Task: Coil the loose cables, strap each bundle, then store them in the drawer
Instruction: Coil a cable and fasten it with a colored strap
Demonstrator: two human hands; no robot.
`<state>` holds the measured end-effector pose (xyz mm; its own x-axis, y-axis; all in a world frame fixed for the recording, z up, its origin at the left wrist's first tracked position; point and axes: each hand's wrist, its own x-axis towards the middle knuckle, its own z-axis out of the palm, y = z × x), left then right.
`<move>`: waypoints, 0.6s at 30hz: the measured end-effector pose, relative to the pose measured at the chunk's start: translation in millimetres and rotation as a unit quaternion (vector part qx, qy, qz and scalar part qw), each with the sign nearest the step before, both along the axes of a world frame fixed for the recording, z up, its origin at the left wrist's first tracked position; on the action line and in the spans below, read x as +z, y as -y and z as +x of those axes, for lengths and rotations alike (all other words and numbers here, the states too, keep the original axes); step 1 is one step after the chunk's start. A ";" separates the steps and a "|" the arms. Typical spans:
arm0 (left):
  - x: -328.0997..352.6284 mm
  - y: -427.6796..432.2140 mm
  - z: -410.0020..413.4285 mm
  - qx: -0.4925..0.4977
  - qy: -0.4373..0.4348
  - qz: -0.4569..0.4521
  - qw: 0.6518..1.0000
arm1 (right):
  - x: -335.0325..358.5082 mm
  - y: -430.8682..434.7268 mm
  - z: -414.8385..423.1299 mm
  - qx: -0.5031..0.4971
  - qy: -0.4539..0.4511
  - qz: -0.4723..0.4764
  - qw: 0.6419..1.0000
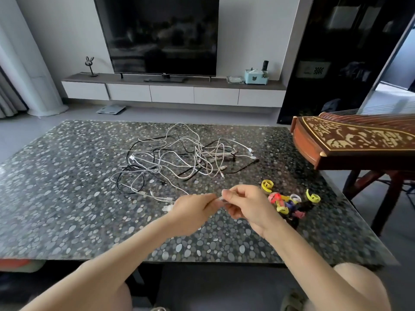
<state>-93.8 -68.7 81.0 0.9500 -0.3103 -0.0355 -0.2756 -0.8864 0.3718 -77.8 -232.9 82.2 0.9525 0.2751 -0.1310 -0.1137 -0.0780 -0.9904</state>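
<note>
A pebble-patterned surface carries the tangled cables, with coloured straps heaped near the right hand. Both hands' fingers pinch one white cable end; the left hand should draw it free slowly, coiling even loops.

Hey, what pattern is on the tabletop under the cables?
Dark with pale grey pebble-like ovals all over the tabletop; the head view shows it.

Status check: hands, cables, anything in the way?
Left hand and right hand pinch one white cable end. Cable tangle uncoiled on table. Straps piled beside right hand. Nothing blocking.
</note>
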 end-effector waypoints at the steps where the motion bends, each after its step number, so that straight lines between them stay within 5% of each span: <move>1: -5.1 0.7 -1.3 -0.013 -0.076 -0.058 0.995 | -8.9 2.7 -6.4 -0.012 0.016 -0.013 1.000; 4: -10.6 2.0 0.1 -0.070 -0.280 -0.193 0.938 | -32.5 11.9 -22.6 -0.008 0.100 -0.098 0.990; 7: -8.3 12.2 7.0 -0.117 -0.301 -0.137 0.936 | -39.7 20.3 -29.9 0.020 0.150 -0.125 0.981; 10: -9.7 31.2 11.7 -0.138 -0.305 -0.192 0.923 | -38.5 34.3 -29.1 0.007 0.175 -0.105 0.979; 15: -25.3 45.2 7.2 -0.068 -0.432 -0.436 0.786 | -49.3 57.3 -31.2 -0.019 0.234 -0.098 0.967; 16: -28.0 48.0 7.5 -0.062 -0.442 -0.433 0.783 | -53.2 59.5 -32.8 -0.016 0.231 -0.092 0.968; 18: -32.3 56.1 9.7 -0.056 -0.414 -0.371 0.829 | -61.3 63.4 -34.7 -0.005 0.193 -0.075 0.978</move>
<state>-84.1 -124.8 48.7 0.6582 -0.6239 -0.4214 0.2818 -0.3149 0.9063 -112.5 -296.2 20.9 0.9416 0.2708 0.2001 0.2642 -0.2256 -0.9377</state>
